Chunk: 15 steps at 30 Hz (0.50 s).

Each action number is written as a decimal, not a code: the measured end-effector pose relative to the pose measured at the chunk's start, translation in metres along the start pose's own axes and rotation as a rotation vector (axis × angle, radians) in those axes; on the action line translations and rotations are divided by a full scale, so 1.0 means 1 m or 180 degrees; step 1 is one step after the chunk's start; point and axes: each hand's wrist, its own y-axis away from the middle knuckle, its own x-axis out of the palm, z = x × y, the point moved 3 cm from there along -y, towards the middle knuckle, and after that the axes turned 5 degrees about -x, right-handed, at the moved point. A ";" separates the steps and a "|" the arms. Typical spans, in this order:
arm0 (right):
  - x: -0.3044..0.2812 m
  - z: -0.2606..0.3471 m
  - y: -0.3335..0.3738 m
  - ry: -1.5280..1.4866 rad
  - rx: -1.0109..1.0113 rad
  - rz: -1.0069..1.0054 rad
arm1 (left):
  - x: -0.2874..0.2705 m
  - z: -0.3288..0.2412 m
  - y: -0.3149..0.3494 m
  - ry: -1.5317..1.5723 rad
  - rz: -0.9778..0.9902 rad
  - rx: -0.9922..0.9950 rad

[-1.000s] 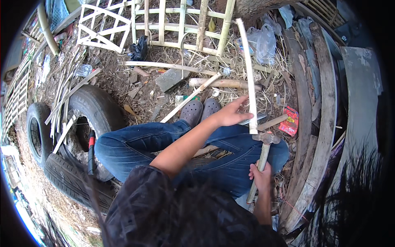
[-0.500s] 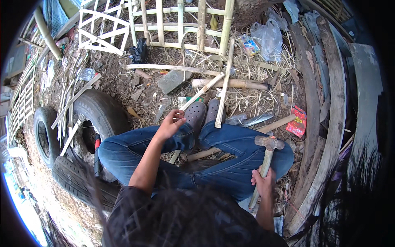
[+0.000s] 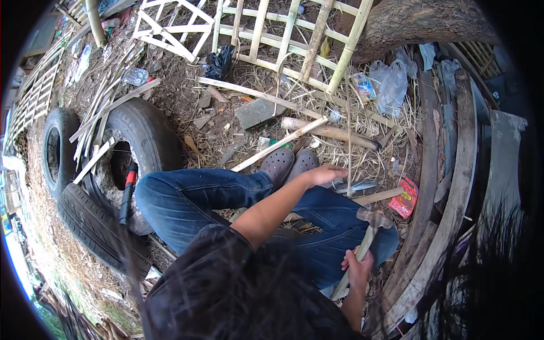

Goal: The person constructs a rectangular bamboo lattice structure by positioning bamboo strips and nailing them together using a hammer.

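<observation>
My left hand [image 3: 327,174] reaches across over my shins. Its fingertips close on a thin bamboo strip [image 3: 349,141], seen nearly edge-on, near its lower end. In my right hand [image 3: 358,267] is the wooden handle of a hammer [image 3: 368,241]. The hammer's rusty metal head [image 3: 375,217] points up and rests at or just above my right knee. Another pale bamboo strip [image 3: 283,143] slants across the ground beside my grey clogs [image 3: 277,164]. Beyond it lies a longer bamboo strip [image 3: 258,94].
A bamboo lattice [image 3: 283,42] lies ahead, by a tree trunk [image 3: 425,28]. Old tyres [image 3: 144,133] and a red-and-black handled tool [image 3: 130,184] are at left. Around me are a grey block [image 3: 255,113], a bamboo pole [image 3: 328,130], a red packet [image 3: 404,198] and wooden planks [image 3: 466,141].
My left hand has moved right, from beside the slanting strip to the upright one. That upright strip has shifted right and turned edge-on. The hammer stays in my right hand; the view has swung.
</observation>
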 end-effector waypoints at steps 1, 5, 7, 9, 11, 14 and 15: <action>0.002 0.002 0.000 -0.0057 -0.0026 0.0032 | 0.003 -0.001 -0.001 -0.0004 0.0023 -0.0016; 0.006 0.012 0.001 0.0048 0.0102 -0.0107 | -0.012 -0.006 0.005 -0.0418 0.0163 0.0391; 0.005 0.013 0.002 0.0072 0.0036 -0.0013 | -0.039 0.007 0.021 -0.0068 -0.0076 0.0269; -0.002 0.001 -0.002 -0.0040 0.0111 -0.0066 | -0.070 0.021 0.044 -0.0004 -0.0491 0.0098; -0.001 -0.001 0.000 0.0000 0.0142 -0.0139 | -0.103 0.038 0.074 0.0022 -0.0885 -0.0121; 0.002 0.002 -0.002 0.0036 0.0194 -0.0118 | -0.158 0.071 0.109 0.0040 -0.1538 -0.0149; 0.005 0.005 -0.002 0.0105 0.0187 -0.0090 | -0.184 0.090 0.113 -0.0151 -0.1958 -0.0067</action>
